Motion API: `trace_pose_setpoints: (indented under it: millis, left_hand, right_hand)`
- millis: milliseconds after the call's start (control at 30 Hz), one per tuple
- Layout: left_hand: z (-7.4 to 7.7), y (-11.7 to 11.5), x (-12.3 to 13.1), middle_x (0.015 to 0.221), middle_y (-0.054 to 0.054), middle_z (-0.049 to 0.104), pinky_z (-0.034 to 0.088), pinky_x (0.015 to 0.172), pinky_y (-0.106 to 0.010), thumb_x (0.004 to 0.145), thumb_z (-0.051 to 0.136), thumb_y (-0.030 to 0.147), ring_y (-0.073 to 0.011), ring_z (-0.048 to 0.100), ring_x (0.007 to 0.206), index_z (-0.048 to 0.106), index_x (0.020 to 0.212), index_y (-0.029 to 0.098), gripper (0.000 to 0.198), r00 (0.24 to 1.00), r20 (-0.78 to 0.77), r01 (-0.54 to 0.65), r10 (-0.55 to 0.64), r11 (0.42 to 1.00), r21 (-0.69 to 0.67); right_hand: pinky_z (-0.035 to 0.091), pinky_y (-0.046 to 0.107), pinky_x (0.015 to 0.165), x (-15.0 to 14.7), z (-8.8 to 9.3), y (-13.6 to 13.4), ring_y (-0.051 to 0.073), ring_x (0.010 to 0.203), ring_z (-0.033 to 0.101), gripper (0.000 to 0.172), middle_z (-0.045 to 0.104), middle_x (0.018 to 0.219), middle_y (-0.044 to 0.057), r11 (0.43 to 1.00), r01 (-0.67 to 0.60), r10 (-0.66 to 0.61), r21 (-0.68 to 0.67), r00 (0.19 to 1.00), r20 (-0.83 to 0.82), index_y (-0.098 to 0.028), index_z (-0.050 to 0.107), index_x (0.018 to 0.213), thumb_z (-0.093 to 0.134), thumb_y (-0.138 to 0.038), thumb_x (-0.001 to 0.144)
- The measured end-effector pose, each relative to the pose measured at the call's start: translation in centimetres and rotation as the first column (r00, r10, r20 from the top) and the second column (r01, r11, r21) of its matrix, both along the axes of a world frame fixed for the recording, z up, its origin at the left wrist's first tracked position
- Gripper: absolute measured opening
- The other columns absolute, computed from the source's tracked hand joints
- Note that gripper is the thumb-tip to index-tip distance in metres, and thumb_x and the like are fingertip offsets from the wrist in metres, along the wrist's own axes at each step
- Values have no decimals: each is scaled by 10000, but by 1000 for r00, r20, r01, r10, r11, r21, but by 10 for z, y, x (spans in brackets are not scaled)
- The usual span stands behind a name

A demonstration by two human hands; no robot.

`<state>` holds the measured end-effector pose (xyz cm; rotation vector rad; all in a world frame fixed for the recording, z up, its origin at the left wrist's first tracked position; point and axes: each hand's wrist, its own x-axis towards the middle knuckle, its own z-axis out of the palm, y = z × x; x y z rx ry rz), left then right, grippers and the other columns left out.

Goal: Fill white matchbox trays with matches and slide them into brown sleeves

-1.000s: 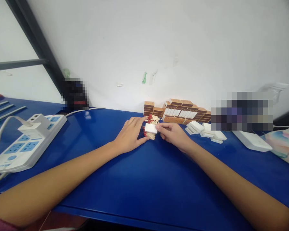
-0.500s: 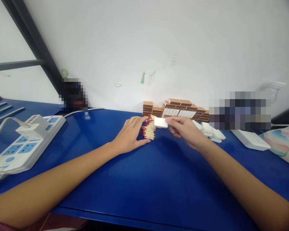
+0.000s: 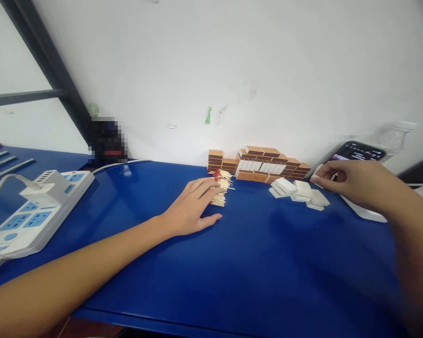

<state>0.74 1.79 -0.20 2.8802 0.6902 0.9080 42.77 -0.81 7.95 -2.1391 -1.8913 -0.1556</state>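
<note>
My left hand (image 3: 195, 204) rests with spread fingers on the blue table, its fingertips over a pile of red-tipped matches (image 3: 219, 197). Far to the right, my right hand (image 3: 348, 180) pinches a small white tray (image 3: 316, 172) at its near end, in front of a phone. Between the hands lie several white trays (image 3: 303, 189), some stacked slantwise. Behind them, matchboxes (image 3: 255, 176) with brown sides stand stacked against the wall, several white ones upright in the middle.
A white power strip (image 3: 45, 211) with a plug and cable lies at the left. The phone (image 3: 359, 151) leans at the right beside a clear bottle (image 3: 396, 138). Grey rods (image 3: 10, 166) lie at the far left. The table's front edge (image 3: 134, 319) runs below.
My right hand has moved right with a white tray, from beside the matches to the phone. My left hand has shifted slightly toward me, still spread.
</note>
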Motion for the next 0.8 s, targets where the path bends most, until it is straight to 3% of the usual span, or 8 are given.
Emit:
trace_pose_setpoints:
  millis: [200, 333, 433, 500, 567, 600, 667, 800]
  left_hand:
    - [4, -7, -3, 1458, -138, 592, 416, 1195, -582, 976, 668, 335, -335, 489, 1436, 458, 1505, 240, 577, 999, 1, 32, -32, 999, 1]
    - [5, -10, -2, 1462, -135, 589, 427, 1188, -554, 978, 661, 316, -327, 493, 1432, 460, 1489, 239, 554, 998, -9, 60, -60, 998, 8]
    - [5, -9, -2, 1452, -139, 592, 428, 1188, -531, 982, 662, 316, -320, 493, 1428, 483, 1457, 222, 516, 998, -25, 54, -54, 998, 17]
    - [4, -8, -3, 1447, -141, 594, 423, 1191, -527, 977, 678, 323, -316, 491, 1428, 493, 1445, 213, 515, 998, -35, 43, -42, 999, 23]
    - [3, -5, -3, 1443, -141, 598, 421, 1191, -534, 970, 697, 338, -318, 490, 1427, 487, 1454, 212, 542, 999, -35, 25, -24, 999, 26]
    - [2, -3, -4, 1442, -141, 600, 420, 1191, -539, 970, 700, 345, -319, 489, 1428, 484, 1461, 216, 552, 999, -29, 15, -14, 1000, 28]
    - [0, 1, -3, 1441, -140, 603, 415, 1192, -546, 977, 697, 365, -321, 488, 1430, 489, 1461, 222, 546, 1000, -10, -3, 3, 999, 38]
    - [-3, 9, -2, 1427, -140, 608, 410, 1184, -533, 985, 693, 394, -319, 497, 1416, 533, 1415, 214, 493, 999, 10, -36, 35, 997, 70]
  right_hand:
    - [408, 353, 657, -14, -10, 8, 235, 685, 628, 137, 738, 745, 75, 993, -65, 59, -97, 996, -62, -218, 782, 803, 809, -343, 755]
    - [416, 345, 652, -16, -7, 7, 232, 690, 637, 200, 752, 766, 64, 992, -56, 42, -110, 991, -126, -237, 790, 816, 804, -431, 770]
    - [415, 359, 664, 11, -2, 1, 254, 736, 657, 264, 753, 770, 70, 994, 73, -66, 84, 995, -80, -254, 783, 833, 780, -512, 774]
    - [400, 377, 662, 43, -3, -2, 260, 712, 641, 280, 733, 734, 89, 922, 233, -234, 309, 972, -36, -244, 751, 794, 745, -523, 790]
    - [364, 377, 611, 79, -8, -5, 229, 582, 552, 260, 711, 696, 101, 834, 359, -370, 419, 927, -56, -244, 691, 720, 699, -492, 797]
    - [360, 373, 594, 94, -12, -5, 221, 541, 511, 270, 695, 662, 99, 802, 416, -419, 428, 903, -92, -251, 654, 672, 692, -492, 785]
    - [330, 379, 563, 116, -19, -4, 214, 496, 434, 306, 660, 603, 101, 795, 475, -472, 376, 875, -109, -264, 601, 582, 711, -498, 745]
    - [311, 408, 560, 117, -26, 1, 232, 526, 422, 274, 705, 690, 149, 818, 518, -515, 251, 853, -85, -251, 681, 606, 770, -487, 713]
